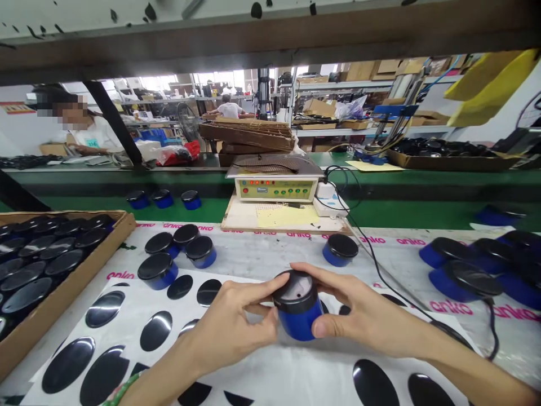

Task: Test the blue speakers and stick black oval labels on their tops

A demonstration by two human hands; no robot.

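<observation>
A blue jar with a black rim is held between both hands over a white sheet that bears black discs. Its top shows a greyish, shiny face with a small dark spot. My left hand grips the jar's left side, thumb low and index finger at the rim. On the right side, my right hand holds it with the thumb on the blue body and fingers behind the rim. A black disc lies on the sheet to the left.
A cardboard box of black-topped pieces stands at left. Several blue jars sit behind the sheet, and more at right. A control box stands behind, its cable crossing the table. A person is at back left.
</observation>
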